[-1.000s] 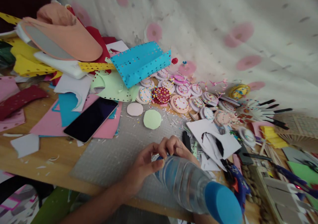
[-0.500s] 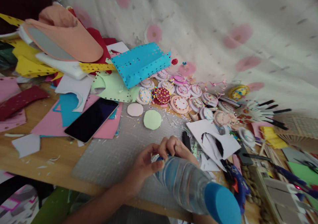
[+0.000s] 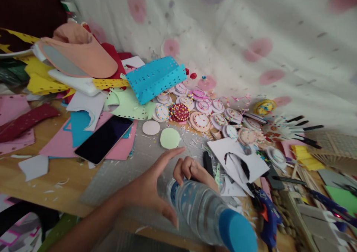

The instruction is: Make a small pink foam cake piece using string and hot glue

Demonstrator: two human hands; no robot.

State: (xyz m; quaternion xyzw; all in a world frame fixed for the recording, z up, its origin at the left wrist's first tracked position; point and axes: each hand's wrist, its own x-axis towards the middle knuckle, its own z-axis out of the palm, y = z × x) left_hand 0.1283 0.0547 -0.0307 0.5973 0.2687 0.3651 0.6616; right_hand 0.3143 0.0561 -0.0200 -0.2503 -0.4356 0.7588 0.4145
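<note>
A clear plastic bottle (image 3: 199, 205) with a wide blue end tilts across the front of the table, that end closest to me. My right hand (image 3: 196, 172) is closed around its far side, the fingers curled near the narrower end; the bottle hides the rest of that hand. My left hand (image 3: 143, 188) is open just left of the bottle, thumb and fingers spread with nothing between them. Beyond the hands, a pale green paper disc (image 3: 170, 138) and a pale pink paper disc (image 3: 151, 127) lie on the grey cutting mat (image 3: 119, 174).
Several decorated paper discs (image 3: 199, 121) cluster at the back beside a blue dotted sheet (image 3: 156, 79). A phone (image 3: 104, 138) rests on coloured paper at left, below a peach visor (image 3: 80, 56). White cut card (image 3: 237, 159) and a blue glue gun (image 3: 267, 211) are at right.
My left hand has let go of the bottle's far end and drawn back to the left, its fingers opening. The bottle has shifted slightly left and down in view, with my right hand still on it.
</note>
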